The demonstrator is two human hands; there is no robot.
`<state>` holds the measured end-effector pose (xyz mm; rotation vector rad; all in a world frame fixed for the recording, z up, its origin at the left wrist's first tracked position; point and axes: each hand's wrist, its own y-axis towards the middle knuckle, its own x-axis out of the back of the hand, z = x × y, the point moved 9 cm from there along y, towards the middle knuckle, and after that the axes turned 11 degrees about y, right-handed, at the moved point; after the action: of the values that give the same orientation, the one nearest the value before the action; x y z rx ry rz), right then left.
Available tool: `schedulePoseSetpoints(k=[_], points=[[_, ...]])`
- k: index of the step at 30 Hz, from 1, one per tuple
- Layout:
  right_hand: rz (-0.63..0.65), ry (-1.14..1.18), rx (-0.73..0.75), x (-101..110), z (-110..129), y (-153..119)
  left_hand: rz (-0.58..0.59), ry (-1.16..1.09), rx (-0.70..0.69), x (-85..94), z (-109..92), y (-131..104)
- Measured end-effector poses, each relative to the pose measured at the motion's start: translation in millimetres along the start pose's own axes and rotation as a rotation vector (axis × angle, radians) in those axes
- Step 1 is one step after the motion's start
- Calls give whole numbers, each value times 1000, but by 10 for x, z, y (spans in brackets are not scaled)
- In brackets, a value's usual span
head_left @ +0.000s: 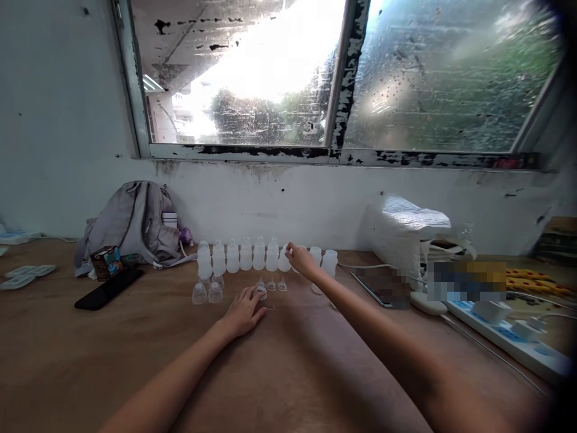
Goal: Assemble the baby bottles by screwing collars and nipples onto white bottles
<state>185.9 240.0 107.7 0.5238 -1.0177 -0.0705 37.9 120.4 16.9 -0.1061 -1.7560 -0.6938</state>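
A row of frosted white bottles [246, 255] stands near the wall. My right hand [301, 260] is at the top of a bottle [283, 262] towards the row's right side, its fingers pinched together; what they hold is too small to tell. My left hand [243, 313] rests on the table in front of the row, fingertips on a small clear cap-like piece [261, 293]. Small clear nipple-shaped pieces [271, 285] stand just beyond it. Clear domed covers [199, 294] sit at the row's left end.
On the brown table [135, 355], a grey backpack [135, 222], a small box [107, 262] and a black phone [109, 289] lie left. A tablet [381, 287], white bag [401, 234], cables and a power strip [509, 331] are right.
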Motion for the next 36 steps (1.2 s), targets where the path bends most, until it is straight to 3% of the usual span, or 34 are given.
schedulePoseSetpoints(k=[5,8,11,16,19,23,25,28,36], points=[[-48,4,73,361,149,-269,-9,2,10,-9,15,-2],[-34,116,228,418,290,-509,-53,-6,13,8,17,-1],[67,241,330,333,409,-755,-119,-26,45,61,35,2],[178,449,342,176,513,-1046,-214,-81,206,139,182,1],[217,593,283,-11,437,-1155,-236,-165,228,146,232,13],[285,772,149,-369,209,-1256,-221,-295,154,153,176,45],[277,790,109,-454,125,-1281,-216,-506,193,138,208,47],[243,720,136,-420,126,-1302,-216,-851,350,46,322,36],[-7,505,304,-135,261,-1391,-220,-1197,564,-132,349,16]])
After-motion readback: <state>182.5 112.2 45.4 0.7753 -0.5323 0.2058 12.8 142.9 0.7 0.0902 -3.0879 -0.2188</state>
